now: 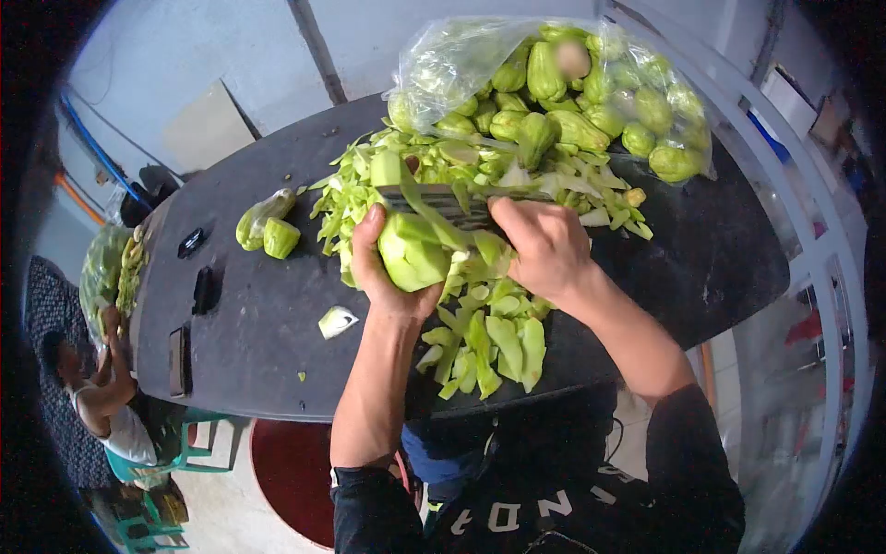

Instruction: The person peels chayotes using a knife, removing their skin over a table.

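My left hand (392,300) is wrapped round a pale green chayote (406,254), its skin largely cut away, thumb along its left side. In my right hand (549,245) is a knife (475,212), its broad blade lying across the top of the chayote. A strip of peel (432,210) curls over the blade. The handle is hidden in my closed fingers. Beneath and behind both hands lies a heap of green peelings (355,189), with more peelings (503,351) near the table's front edge.
A clear plastic bag (452,69) spills whole chayotes (544,74) at the back of the dark table (258,342). Left are chayote pieces (280,238), a cut scrap (337,321) and a phone-like dark object (179,360). Another person (111,397) sits far left; a red tub (291,471) stands below.
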`<action>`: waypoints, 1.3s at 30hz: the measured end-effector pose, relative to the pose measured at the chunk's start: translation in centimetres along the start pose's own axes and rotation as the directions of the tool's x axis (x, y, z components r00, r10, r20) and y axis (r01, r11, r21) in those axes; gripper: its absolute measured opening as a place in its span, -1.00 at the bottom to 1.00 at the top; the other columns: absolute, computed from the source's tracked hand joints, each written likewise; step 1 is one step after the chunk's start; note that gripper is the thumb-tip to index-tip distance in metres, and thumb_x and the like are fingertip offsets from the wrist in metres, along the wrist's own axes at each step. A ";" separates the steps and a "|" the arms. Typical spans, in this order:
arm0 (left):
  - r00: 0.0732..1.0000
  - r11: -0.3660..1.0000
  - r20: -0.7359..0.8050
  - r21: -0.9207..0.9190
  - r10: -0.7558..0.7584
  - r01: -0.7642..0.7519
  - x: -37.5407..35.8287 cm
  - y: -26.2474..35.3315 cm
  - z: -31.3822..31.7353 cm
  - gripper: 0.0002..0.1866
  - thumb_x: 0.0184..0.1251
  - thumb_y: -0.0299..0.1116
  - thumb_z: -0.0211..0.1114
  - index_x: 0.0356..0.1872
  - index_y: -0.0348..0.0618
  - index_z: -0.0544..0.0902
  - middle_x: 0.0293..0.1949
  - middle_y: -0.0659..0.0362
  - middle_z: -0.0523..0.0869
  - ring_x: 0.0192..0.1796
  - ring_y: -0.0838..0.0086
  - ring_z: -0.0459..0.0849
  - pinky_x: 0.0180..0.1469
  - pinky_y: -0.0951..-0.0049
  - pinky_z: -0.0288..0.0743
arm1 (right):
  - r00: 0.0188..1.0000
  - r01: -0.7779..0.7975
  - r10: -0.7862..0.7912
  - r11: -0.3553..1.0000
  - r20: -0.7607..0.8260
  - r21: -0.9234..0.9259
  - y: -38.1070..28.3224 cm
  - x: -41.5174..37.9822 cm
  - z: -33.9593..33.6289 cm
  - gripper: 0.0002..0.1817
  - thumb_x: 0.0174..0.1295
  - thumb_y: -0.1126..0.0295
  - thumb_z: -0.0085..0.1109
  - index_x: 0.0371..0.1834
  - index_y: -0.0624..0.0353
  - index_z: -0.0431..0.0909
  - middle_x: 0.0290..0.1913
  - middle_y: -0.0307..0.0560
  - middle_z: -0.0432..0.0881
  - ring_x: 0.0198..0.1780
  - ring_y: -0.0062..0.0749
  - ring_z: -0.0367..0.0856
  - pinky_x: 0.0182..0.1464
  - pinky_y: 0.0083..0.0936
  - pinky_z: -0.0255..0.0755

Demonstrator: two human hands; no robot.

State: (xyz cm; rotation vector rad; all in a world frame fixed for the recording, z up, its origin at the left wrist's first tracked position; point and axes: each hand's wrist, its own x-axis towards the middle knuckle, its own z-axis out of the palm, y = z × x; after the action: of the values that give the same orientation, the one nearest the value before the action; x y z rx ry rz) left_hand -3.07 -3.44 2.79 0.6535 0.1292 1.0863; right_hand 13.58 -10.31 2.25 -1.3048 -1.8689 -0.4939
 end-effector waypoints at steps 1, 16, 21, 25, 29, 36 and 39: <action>1.000 0.999 0.003 0.049 -0.009 0.009 -0.2 -0.2 0.3 -0.29 0.28 0.14 0.11 0.31 -0.17 0.44 0.00 0.05 0.67 -0.08 0.27 0.68 0.01 0.14 0.60 | 0.999 -0.032 0.032 0.999 0.005 0.010 0.4 0.0 0.0 -0.64 -0.17 0.54 0.32 -0.30 0.15 0.37 -0.50 -0.04 0.60 -0.43 -0.03 0.66 -0.44 -0.17 0.52; 0.981 0.938 -0.053 -0.306 -0.187 0.162 1.6 -0.4 -3.0 -0.48 0.35 0.09 0.09 0.09 -0.14 0.53 0.00 -0.02 0.65 0.02 0.21 0.61 0.15 0.14 0.46 | 0.923 -0.337 0.350 0.936 0.161 -0.103 2.7 0.6 0.2 -0.76 0.06 0.44 0.23 -0.19 0.18 0.49 -0.48 0.09 0.65 -0.41 0.12 0.67 -0.38 -0.06 0.54; 0.967 0.974 -0.226 -0.219 -0.115 0.065 1.0 0.4 -2.5 -0.48 0.34 0.11 0.09 -0.06 -0.19 0.60 -0.13 0.01 0.68 -0.07 0.22 0.67 0.08 0.18 0.56 | 0.969 0.233 -0.243 0.961 -0.054 -0.147 -0.7 -0.1 0.7 -0.81 0.05 0.46 0.19 -0.25 0.25 0.51 -0.60 -0.20 0.46 -0.54 -0.35 0.56 -0.54 -0.42 0.49; 0.985 0.944 -0.046 -0.295 -0.165 0.144 1.2 0.3 -3.7 -0.42 0.35 0.12 0.06 -0.08 -0.31 0.58 -0.19 -0.02 0.69 -0.16 0.19 0.71 -0.07 0.23 0.64 | 0.933 0.330 -0.352 0.920 -0.074 -0.210 -2.4 0.0 0.9 -0.83 0.06 0.45 0.19 -0.28 0.25 0.54 -0.61 -0.29 0.37 -0.54 -0.45 0.50 -0.55 -0.53 0.45; 0.987 0.921 -0.023 -0.363 -0.160 0.141 1.2 0.0 -3.5 -0.44 0.36 0.10 0.06 -0.10 -0.33 0.57 -0.19 -0.03 0.69 -0.16 0.18 0.71 -0.06 0.22 0.64 | 0.931 0.338 -0.360 0.913 -0.061 -0.227 -2.5 0.1 1.1 -0.85 0.06 0.44 0.21 -0.31 0.23 0.54 -0.61 -0.30 0.36 -0.53 -0.49 0.47 -0.55 -0.57 0.42; 0.989 0.950 -0.042 -0.286 -0.144 0.126 1.2 0.2 -3.5 -0.44 0.35 0.11 0.04 -0.14 -0.29 0.59 -0.20 -0.02 0.69 -0.14 0.19 0.70 -0.05 0.21 0.62 | 0.930 0.340 -0.360 0.919 -0.070 -0.199 -2.2 0.1 1.0 -0.85 0.04 0.58 0.22 -0.28 0.33 0.58 -0.62 -0.25 0.35 -0.58 -0.45 0.43 -0.59 -0.52 0.34; 0.976 0.943 -0.143 -0.315 -0.163 0.112 0.9 0.7 -2.6 -0.46 0.34 0.11 0.04 -0.14 -0.25 0.61 -0.21 0.01 0.70 -0.13 0.20 0.68 -0.01 0.16 0.58 | 0.961 0.266 -0.277 0.937 -0.018 -0.225 -1.4 0.1 0.9 -0.89 0.13 0.45 0.17 -0.30 0.23 0.53 -0.62 -0.25 0.41 -0.55 -0.43 0.52 -0.54 -0.50 0.45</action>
State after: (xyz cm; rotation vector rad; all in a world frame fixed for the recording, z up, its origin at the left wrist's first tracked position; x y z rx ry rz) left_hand -4.21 -1.32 1.22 0.2702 0.1459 0.9978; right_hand 11.93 -10.21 1.97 -1.1635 -2.0073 -0.8932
